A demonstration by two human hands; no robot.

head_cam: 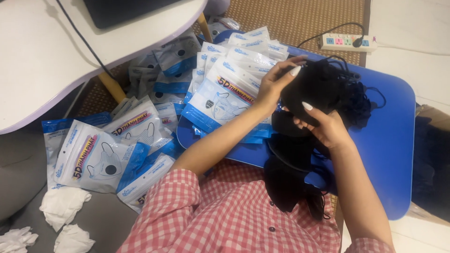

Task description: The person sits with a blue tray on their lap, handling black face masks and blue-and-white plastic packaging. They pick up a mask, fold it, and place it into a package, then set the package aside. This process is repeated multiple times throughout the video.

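Nearest the camera, a red-and-white checked shirt fills the bottom of the head view, both forearms reaching out from it over a blue worktop with rounded corners. Beyond lie a woven brown mat and pale floor, where a white power strip sits with a black plug in it. At the upper left a white worktop on yellow legs overhangs the floor.

The left hand and the right hand hold a black face mask between them above the blue worktop, each grip closed on it, fingers curled over its edge. Behind it a tangle of dark masks and ear loops is hard to separate; more black masks spill toward the lap, seemingly several, though the count is unclear.

Flat packets, white with blue edges and a mask pictured on the front, are stacked on the worktop's left end. More of the same packets lie strewn on the floor at the left, near crumpled white tissues.
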